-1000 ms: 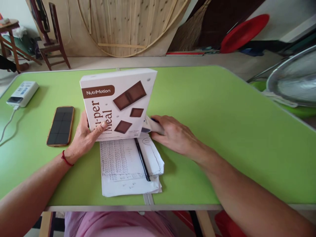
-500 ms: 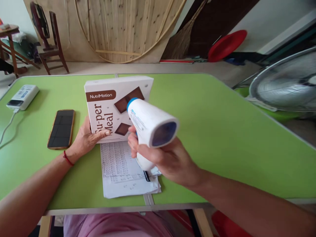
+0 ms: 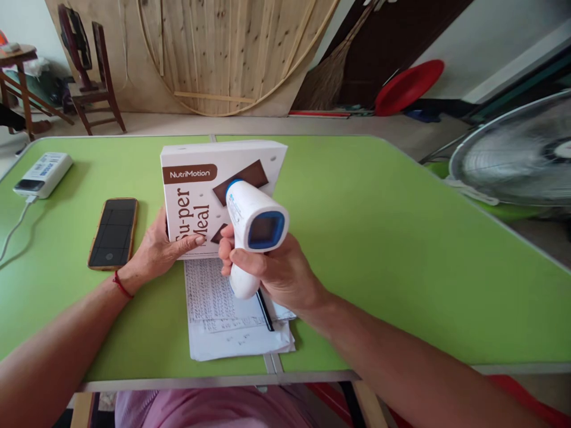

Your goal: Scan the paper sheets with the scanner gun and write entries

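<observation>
Right grip [image 3: 272, 270]: closed round the handle of one white gun-shaped thermometer [image 3: 252, 217], nose toward box; contact unclear. Left grip [image 3: 163, 245]: thumb on front, fingers hidden, holding one white box [image 3: 212, 205], ahead-left of right grip. Papers [image 3: 214, 333], pen [image 3: 266, 312]: below right grip. Handling, as judged: box braced, nose square-on, wrist steady.
</observation>
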The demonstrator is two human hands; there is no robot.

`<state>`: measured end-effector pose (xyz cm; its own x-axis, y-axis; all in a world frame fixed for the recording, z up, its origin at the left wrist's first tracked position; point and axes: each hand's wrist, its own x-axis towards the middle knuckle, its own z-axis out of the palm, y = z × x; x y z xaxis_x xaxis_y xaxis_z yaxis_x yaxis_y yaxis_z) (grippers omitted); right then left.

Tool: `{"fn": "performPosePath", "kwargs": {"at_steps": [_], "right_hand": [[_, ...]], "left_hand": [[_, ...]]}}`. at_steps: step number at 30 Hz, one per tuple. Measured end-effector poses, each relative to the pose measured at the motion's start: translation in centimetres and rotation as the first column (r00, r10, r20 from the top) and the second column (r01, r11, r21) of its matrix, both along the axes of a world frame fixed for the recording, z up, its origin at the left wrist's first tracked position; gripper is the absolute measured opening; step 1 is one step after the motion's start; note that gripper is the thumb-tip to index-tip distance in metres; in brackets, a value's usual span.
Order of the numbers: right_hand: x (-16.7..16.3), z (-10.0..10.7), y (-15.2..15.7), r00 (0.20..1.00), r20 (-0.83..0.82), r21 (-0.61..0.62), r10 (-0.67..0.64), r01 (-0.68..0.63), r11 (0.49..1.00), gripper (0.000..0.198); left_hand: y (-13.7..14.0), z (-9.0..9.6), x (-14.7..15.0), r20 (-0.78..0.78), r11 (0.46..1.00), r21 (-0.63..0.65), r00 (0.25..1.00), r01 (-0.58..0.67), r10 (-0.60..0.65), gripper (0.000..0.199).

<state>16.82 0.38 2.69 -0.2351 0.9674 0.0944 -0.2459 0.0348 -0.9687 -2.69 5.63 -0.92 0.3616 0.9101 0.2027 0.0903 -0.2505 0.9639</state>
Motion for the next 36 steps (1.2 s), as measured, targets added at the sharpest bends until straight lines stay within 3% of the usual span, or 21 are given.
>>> {"fn": "performPosePath", "kwargs": {"at_steps": [8, 23, 30, 36], "right_hand": [[-0.2, 0.38, -0.16, 0.998, 0.037, -0.051, -0.047, 0.049, 0.998, 0.024], [-0.33, 0.35, -0.2, 0.989, 0.101, -0.001, -0.111, 0.112, 0.994, 0.02], [-0.39, 0.15, -0.27, 0.99, 0.091, -0.041, -0.111, 0.115, 0.993, 0.023], [-0.03, 0.48, -0.19, 0.99, 0.125, 0.009, -0.069, 0.069, 0.998, 0.018]], "left_hand": [[0.04, 0.03, -0.06, -0.037, 0.999, 0.051, 0.999, 0.006, -0.004, 0.051], [0.08, 0.31, -0.08, -0.072, 0.997, 0.069, 0.997, 0.035, -0.03, 0.047], [0.02, 0.49, 0.13, -0.045, 0.998, 0.055, 0.999, 0.033, -0.03, 0.045], [0.06, 0.3, -0.02, -0.052, 0.997, 0.067, 0.998, 0.029, -0.025, 0.048]]}}
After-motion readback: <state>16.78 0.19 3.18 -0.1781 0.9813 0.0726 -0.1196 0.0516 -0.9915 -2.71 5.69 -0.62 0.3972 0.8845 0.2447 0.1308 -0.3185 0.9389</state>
